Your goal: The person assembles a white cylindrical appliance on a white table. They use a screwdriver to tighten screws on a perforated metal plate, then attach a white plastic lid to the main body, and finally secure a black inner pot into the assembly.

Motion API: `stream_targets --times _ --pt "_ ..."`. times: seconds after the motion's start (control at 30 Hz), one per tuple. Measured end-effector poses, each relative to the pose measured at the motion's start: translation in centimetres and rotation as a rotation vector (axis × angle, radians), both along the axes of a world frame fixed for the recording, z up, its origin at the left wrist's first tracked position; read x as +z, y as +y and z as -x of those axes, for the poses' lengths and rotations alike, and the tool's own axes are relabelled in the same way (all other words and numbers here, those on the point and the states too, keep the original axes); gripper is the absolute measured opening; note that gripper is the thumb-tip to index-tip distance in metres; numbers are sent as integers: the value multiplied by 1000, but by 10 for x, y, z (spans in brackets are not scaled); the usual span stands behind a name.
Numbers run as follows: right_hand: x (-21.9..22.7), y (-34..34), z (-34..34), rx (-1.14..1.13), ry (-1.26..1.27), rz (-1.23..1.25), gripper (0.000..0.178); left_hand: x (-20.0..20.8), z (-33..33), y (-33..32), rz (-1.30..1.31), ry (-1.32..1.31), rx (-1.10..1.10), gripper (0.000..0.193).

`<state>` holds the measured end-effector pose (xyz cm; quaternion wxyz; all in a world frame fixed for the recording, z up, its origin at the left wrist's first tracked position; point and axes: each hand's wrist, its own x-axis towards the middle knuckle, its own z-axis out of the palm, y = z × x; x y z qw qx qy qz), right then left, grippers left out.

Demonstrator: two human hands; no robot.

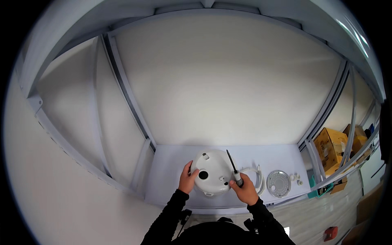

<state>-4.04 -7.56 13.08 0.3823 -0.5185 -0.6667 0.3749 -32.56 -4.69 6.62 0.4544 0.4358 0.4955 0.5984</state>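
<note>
A white, rounded housing (215, 168) with a dark round hole and smaller openings sits in front of me over the white table. My left hand (188, 178) grips its left edge, the thumb on top and the other fingers round the side. In my right hand (246, 190) is a screwdriver (235, 172), held by its grey-and-white handle, its dark shaft pointing up and slightly left. That hand is close to the housing's right edge; whether it touches the housing, I cannot tell.
Right of my right hand lie a coiled white hose (260, 179), a round grey perforated disc (279, 183) and several small white parts (295, 177). A metal frame surrounds the white table (171, 157). Beyond it at right are cardboard boxes (329, 146), a teal basket (320, 191) and a red object (330, 233).
</note>
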Motion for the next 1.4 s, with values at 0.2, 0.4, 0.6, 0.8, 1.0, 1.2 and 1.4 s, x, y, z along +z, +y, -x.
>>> stream_targets --times 0.2,0.4,0.6,0.8,1.0,1.2,1.4 --pt "-27 19 20 -84 158 -231 50 -24 33 -12 176 45 113 51" --pt "-26 3 26 -267 -43 -280 39 -5 22 -8 -69 314 304 51" --pt "-10 -15 12 -178 -17 -24 41 -30 32 7 -125 54 -30 60" --pt "22 -26 15 -55 -109 71 47 -22 27 4 -134 55 -48 60" --pt "6 -4 9 -82 62 18 41 -18 27 -10 -118 76 -51 70" --pt "-8 25 14 -60 85 -205 40 -10 23 -29 -107 417 -86 80" --pt "-8 34 21 -100 -165 -261 44 -23 13 -28 -147 290 -118 75"
